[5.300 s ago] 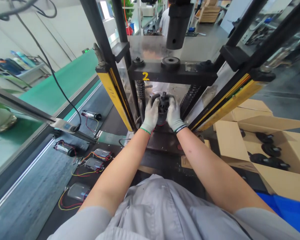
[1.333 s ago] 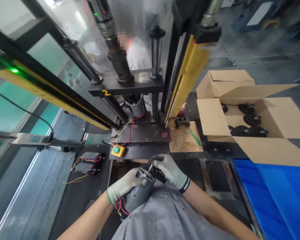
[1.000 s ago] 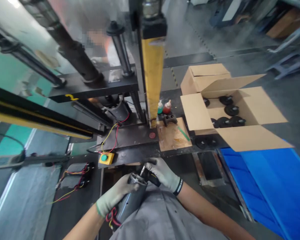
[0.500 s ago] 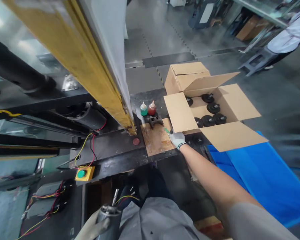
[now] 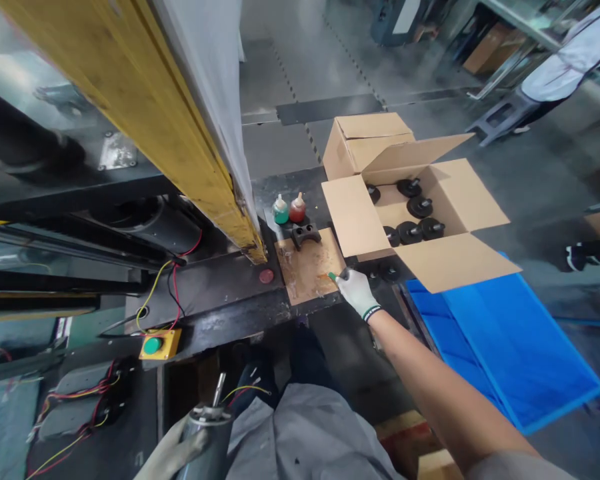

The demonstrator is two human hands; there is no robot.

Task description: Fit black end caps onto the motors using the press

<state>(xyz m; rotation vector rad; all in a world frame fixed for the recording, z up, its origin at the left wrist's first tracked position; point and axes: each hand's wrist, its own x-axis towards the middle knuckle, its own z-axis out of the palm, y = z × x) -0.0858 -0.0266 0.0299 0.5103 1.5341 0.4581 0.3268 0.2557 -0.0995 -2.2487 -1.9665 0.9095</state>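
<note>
My left hand (image 5: 173, 450), in a pale glove, is wrapped round a grey motor cylinder (image 5: 207, 443) with a metal shaft and coloured wires, low in front of my body. My right hand (image 5: 356, 290), also gloved, is closed on a small green-handled tool (image 5: 333, 277) over the right edge of a stained brown board (image 5: 305, 280). A dark curved cradle (image 5: 306, 235) sits on the board's far part. Beyond it stand a green bottle (image 5: 281, 211) and a red bottle (image 5: 297, 209).
An open cardboard box (image 5: 457, 263) holding several black shafted discs stands right of the board. A yellow post (image 5: 180, 127) rises at left, near a green button box (image 5: 161, 345). Blue sheeting (image 5: 520, 353) lies at right. A person (image 5: 570, 67) is at upper right.
My right hand and the green tool have come nearer to me, away from the box flap. The whole view has shifted slightly. My left hand still holds the motor.
</note>
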